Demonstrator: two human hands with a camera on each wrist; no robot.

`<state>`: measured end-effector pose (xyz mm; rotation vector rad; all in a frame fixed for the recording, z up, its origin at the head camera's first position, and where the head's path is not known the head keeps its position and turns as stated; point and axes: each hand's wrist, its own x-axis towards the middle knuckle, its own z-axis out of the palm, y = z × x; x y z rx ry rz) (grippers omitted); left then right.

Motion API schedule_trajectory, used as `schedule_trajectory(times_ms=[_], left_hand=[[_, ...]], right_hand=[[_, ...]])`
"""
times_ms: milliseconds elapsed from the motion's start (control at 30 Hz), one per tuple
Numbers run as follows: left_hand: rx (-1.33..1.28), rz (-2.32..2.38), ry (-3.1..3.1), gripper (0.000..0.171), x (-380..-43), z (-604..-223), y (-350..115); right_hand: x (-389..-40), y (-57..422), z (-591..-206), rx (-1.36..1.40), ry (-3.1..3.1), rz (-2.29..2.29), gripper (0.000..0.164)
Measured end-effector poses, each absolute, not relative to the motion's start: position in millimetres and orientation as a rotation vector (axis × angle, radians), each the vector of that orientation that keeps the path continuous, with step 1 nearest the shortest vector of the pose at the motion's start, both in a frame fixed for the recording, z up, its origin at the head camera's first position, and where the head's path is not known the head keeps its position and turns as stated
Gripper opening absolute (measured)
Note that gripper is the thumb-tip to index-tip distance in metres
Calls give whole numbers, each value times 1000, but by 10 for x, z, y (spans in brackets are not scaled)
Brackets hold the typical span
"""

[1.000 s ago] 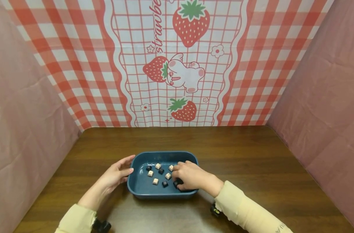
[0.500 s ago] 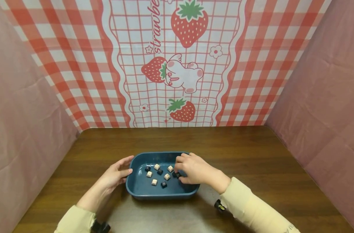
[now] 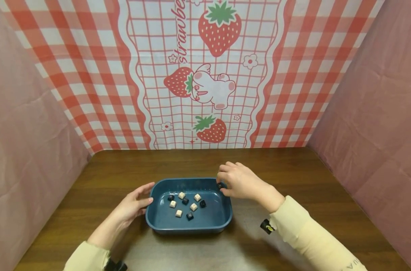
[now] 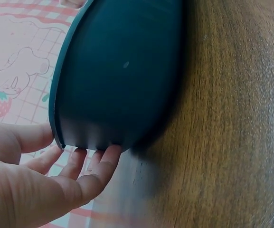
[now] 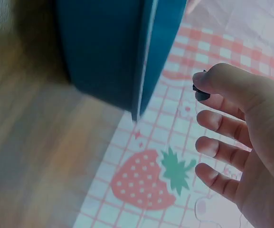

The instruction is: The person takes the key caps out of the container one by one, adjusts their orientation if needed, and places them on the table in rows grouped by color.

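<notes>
A dark blue rectangular tray (image 3: 188,229) stands on the table, with several cream keycaps (image 3: 193,207) and several black keycaps (image 3: 190,216) scattered inside. My left hand (image 3: 134,203) holds the tray's left end, thumb over the rim and the other fingers against the outer wall, as the left wrist view (image 4: 75,185) shows. Over the tray's far right corner, my right hand (image 3: 242,182) pinches one black keycap (image 5: 202,90) between thumb and index finger. Its other fingers are spread slightly and hold nothing in the right wrist view.
The brown wooden table (image 3: 293,169) extends around the tray on all sides. Behind it hangs a red-and-white checked cloth (image 3: 212,75) printed with strawberries. Pink cloth walls (image 3: 367,113) close off both sides.
My right hand has lifted a black keycap from the tray's right part and moved up, away and rightward to the far right corner. The left hand stays at the tray's left end.
</notes>
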<state>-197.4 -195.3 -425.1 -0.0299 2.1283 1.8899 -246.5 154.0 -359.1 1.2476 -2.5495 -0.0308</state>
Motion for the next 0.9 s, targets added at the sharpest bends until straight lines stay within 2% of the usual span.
schedule_trajectory(times_ms=[400, 900], left_hand=[[-48, 1895, 2132, 54, -1969, -4290, -1959], [-32, 1894, 2142, 54, -1997, -4288, -1968]], right_hand=[[-2649, 1795, -3590, 1098, -2565, -26, 22], [-2916, 2011, -3961, 967, -2703, 48, 23]])
